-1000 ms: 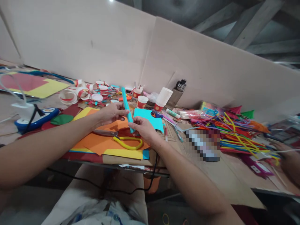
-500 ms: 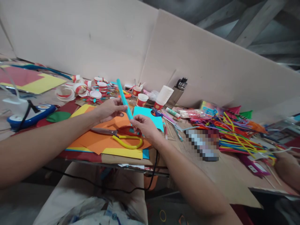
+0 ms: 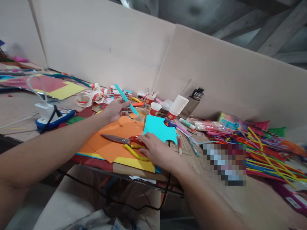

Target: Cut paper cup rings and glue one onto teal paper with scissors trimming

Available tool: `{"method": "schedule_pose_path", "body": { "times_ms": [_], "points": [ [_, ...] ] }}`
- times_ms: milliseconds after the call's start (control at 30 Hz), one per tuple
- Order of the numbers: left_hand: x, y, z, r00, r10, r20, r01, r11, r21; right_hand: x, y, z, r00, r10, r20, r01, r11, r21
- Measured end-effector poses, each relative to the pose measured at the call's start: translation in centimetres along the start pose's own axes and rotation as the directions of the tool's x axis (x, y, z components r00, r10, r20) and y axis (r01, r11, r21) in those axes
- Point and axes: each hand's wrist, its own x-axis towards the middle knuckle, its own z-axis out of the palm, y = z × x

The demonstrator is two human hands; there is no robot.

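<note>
My left hand pinches a narrow turquoise paper strip between thumb and fingers, holding it slantwise above the table. My right hand is closed at the handles of the scissors, one red and one yellow, with its fingertips curled over them. The scissors lie on orange paper sheets, blades pointing left and nearly together. Beneath the orange there is a yellow sheet. Just beyond my right hand lies a turquoise sheet with curved bites cut out of its edge.
Paper cups and a dark bottle stand along the back wall. Bundled pipe cleaners cover the right side. A blue-and-white power strip sits at left. A black cable hangs below the table's front edge.
My right hand has let go of the turquoise strip and come down to the scissors' handles. My left hand still has the strip. The camera view has shifted left.
</note>
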Motion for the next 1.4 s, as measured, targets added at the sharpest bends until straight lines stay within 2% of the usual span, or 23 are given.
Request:
{"method": "schedule_pose_path", "body": {
  "times_ms": [167, 300, 367, 467, 567, 667, 767, 867, 933, 1133, 1400],
  "points": [
    [0.4, 0.6, -0.4, 0.997, 0.037, 0.064, -0.033, 0.998, -0.053, 0.1, -0.7, 0.1, 0.998, 0.031, 0.061, -0.025, 0.995, -0.097],
    [1.0, 1.4, -1.3, 0.997, 0.079, 0.025, -0.075, 0.988, -0.131, 0.2, -1.0, 0.0, 0.988, 0.146, 0.045, -0.143, 0.988, -0.065],
    [1.3, 1.6, -1.7, 0.995, 0.095, -0.016, -0.097, 0.977, -0.189, 0.4, -0.8, -0.1, 0.986, 0.163, -0.041, -0.162, 0.987, 0.02],
    [1.5, 1.5, -1.9, 0.996, 0.087, -0.035, -0.093, 0.968, -0.235, 0.5, -0.5, -0.4, 0.969, 0.129, -0.209, -0.084, 0.973, 0.213],
    [1.3, 1.3, -1.6, 0.998, 0.061, 0.017, -0.055, 0.968, -0.245, 0.4, 0.0, -0.8, 0.944, 0.123, -0.305, 0.032, 0.888, 0.458],
    [0.9, 1.3, -1.0, 0.994, 0.065, 0.091, -0.039, 0.964, -0.262, 0.2, 0.5, -1.0, 0.927, 0.148, -0.345, 0.082, 0.816, 0.572],
    [0.4, 1.5, -0.3, 0.988, 0.084, 0.126, -0.047, 0.961, -0.272, 0.3, 1.0, -1.1, 0.924, 0.258, -0.282, -0.035, 0.791, 0.611],
    [-0.1, 2.0, 0.4, 0.992, 0.102, 0.075, -0.075, 0.95, -0.304, 0.3, 1.2, -1.2, 0.91, 0.385, -0.152, -0.226, 0.77, 0.596],
    [-0.3, 2.3, 0.7, 0.994, 0.106, 0.038, -0.088, 0.944, -0.319, 0.4, 1.1, -1.4, 0.91, 0.407, -0.073, -0.291, 0.757, 0.586],
    [-0.5, 2.2, 0.8, 0.99, 0.129, 0.06, -0.104, 0.941, -0.322, 0.3, 0.5, -2.0, 0.92, 0.391, 0.035, -0.322, 0.701, 0.637],
    [-1.1, 1.5, 1.5, 0.991, 0.096, 0.094, -0.067, 0.96, -0.273, 0.4, 0.3, -1.8, 0.939, 0.345, 0.01, -0.248, 0.654, 0.715]
  ]
}}
